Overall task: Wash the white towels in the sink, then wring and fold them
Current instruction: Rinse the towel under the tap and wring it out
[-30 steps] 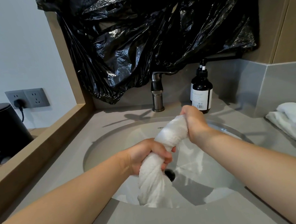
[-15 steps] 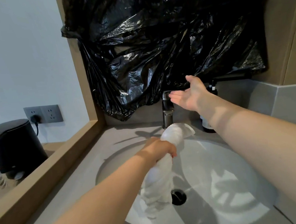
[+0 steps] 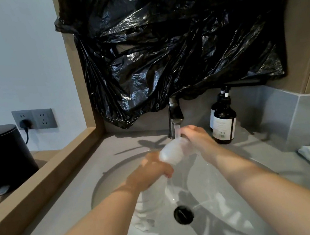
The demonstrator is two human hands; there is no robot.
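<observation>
Under the running tap (image 3: pixel 175 114), our left grip (image 3: pixel 153 169) clenches the twisted towel (image 3: pixel 171 153) mid-length, our right grip (image 3: pixel 195 137) its top; soaked, probably heavy, limp.

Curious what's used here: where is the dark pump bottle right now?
In the head view, the dark pump bottle stands on the counter behind the sink, just right of the faucet and beyond the right hand.

towel (image 3: pixel 171 153) in the grip: white cloth, looking soaked | faucet (image 3: pixel 175 118) just behind the grip: brushed metal, gleaming dully | sink (image 3: pixel 111 182) below the grip: white, shining glossy, wet | bag (image 3: pixel 170 46) above: black plastic, glinting, crinkled | bottle (image 3: pixel 223 122) right of the grip: dark, glossy, possibly glass | countertop (image 3: pixel 72 197): grey, showing matt
</observation>
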